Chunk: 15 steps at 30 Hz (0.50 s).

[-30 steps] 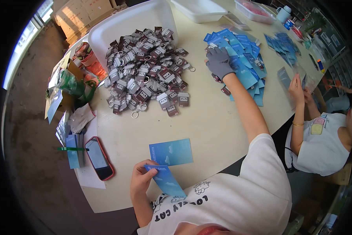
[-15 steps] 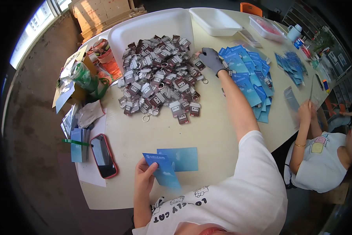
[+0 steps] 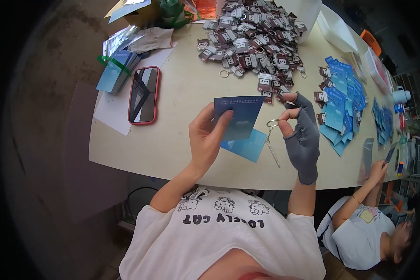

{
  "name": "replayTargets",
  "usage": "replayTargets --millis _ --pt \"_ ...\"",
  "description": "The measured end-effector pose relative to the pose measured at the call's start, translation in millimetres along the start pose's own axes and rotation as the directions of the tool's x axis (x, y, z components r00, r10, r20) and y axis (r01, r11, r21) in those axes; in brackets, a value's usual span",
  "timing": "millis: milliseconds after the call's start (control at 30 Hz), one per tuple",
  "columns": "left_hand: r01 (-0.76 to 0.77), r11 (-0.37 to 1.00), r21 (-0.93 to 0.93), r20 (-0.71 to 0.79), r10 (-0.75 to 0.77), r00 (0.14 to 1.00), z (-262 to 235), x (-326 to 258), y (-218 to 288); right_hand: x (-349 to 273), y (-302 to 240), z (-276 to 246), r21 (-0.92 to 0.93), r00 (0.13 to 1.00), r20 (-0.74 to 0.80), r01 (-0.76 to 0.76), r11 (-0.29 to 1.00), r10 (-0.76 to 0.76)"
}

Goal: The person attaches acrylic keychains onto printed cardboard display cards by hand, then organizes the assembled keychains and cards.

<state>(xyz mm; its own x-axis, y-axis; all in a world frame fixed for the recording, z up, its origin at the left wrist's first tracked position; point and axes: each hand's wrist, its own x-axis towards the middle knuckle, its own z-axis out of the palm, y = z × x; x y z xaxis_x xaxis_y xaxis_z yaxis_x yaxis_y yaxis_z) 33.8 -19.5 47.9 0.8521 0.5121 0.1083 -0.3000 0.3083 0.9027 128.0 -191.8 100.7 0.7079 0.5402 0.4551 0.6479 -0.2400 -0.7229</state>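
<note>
My left hand (image 3: 205, 140) pinches a blue printed card (image 3: 239, 122) between thumb and fingers, holding it upright above the table. In a grey fingerless glove, my right hand (image 3: 303, 137) grips a keychain (image 3: 274, 153) by its metal ring. The keychain dangles on its short chain, its flat charm seen nearly edge-on, just right of the held card. Under the card, another blue card (image 3: 250, 148) lies on the table, partly covered from view. Beyond both hands spreads a heap of brown and clear panda-faced keychains (image 3: 254, 44).
At left lie a red-cased phone (image 3: 144, 95), a green-banded stack of blue cards (image 3: 115, 72) and a pale glove (image 3: 153, 39). Blue cards with keychains (image 3: 338, 109) are piled at right. Beside me a co-worker's hand (image 3: 379, 171) holds a card. A white tray (image 3: 337, 30) stands farther back.
My right hand has come back from the keychain heap with a keychain hanging from its fingers. My left hand still holds the card, now raised more upright. The head view has shifted and turned.
</note>
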Motion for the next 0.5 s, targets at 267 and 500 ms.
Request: replayTargets --millis 267,500 --pt "0.149 0.986 -0.074 0.079 -0.143 0.987 8.4 -23.4 2.4 -28.1 -11.2 52.8 0.186 0.958 -0.174 -0.194 0.963 0.227" --pt "0.143 0.971 -0.192 0.021 -0.142 0.99 24.7 -27.8 -2.8 -31.8 -14.8 68.1 0.387 0.909 -0.333 -0.109 0.916 0.249"
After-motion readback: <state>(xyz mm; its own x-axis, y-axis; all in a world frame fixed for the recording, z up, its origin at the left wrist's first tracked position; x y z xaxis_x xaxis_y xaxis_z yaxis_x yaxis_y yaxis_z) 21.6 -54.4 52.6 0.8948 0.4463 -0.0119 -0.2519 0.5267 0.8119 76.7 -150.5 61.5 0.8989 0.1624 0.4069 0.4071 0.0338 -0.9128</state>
